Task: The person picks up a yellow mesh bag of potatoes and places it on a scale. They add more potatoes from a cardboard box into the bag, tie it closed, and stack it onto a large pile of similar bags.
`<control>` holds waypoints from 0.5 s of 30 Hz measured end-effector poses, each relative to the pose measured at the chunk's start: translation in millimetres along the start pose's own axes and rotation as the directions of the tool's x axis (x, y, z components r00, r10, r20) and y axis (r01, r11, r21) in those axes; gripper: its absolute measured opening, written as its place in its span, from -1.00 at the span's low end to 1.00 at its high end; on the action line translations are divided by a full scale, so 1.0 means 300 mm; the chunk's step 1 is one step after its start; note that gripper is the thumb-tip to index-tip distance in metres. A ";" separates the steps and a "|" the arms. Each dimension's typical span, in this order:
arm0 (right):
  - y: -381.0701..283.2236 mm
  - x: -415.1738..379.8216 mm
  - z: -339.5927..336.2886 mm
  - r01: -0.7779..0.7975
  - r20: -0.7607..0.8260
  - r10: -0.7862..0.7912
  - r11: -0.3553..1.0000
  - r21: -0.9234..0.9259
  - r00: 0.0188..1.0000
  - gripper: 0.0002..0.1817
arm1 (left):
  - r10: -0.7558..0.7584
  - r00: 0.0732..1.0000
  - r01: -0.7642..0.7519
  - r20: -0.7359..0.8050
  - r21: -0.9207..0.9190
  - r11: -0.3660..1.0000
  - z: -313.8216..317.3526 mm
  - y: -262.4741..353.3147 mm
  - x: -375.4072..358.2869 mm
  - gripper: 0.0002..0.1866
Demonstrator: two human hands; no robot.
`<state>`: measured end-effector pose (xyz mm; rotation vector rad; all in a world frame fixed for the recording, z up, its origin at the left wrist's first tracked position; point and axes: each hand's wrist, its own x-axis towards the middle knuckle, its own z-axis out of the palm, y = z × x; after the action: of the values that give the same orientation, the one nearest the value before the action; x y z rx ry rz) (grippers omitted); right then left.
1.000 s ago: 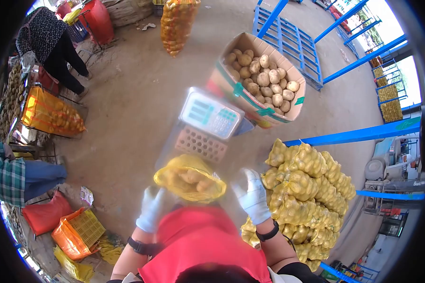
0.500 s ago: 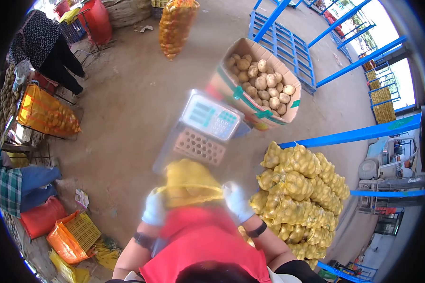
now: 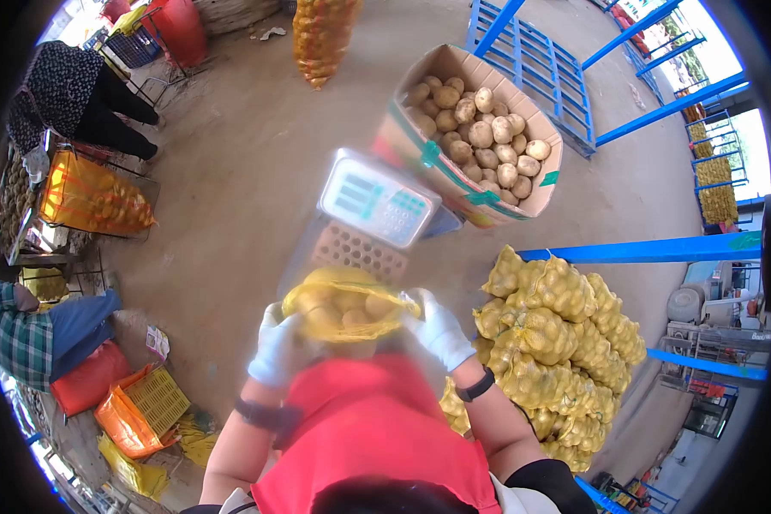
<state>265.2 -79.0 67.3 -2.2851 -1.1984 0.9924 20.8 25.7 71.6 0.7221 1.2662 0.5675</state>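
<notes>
Hanging between both grips: mesh potato bag (image 3: pixel 343 307).

bag (image 3: pixel 343 304): yellow plastic mesh, rough | gloves (image 3: pixel 441 330): white matt cloth | scale (image 3: pixel 377 199): glossy plastic face | box (image 3: pixel 420 158) at 1 o'clock: matt cardboard | racks (image 3: pixel 651 250) at 3 o'clock: blue painted metal | floor (image 3: pixel 231 171): rough concrete

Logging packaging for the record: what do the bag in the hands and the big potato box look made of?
Yellow bag: looks like plastic mesh netting, since potatoes show through the open weave. Potato box: seems brown corrugated cardboard, matte, with raw flap edges and green tape.
</notes>
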 end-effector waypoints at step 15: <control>-0.101 0.211 0.263 0.506 0.495 -0.354 0.835 -0.215 0.794 -0.76 | -0.179 0.973 0.204 -0.146 0.185 0.961 0.034 -0.189 -0.049 -0.62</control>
<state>215.2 -9.5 5.8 -1.8933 -2.1252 1.2201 27.0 -24.1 39.7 0.7269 1.5101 0.3348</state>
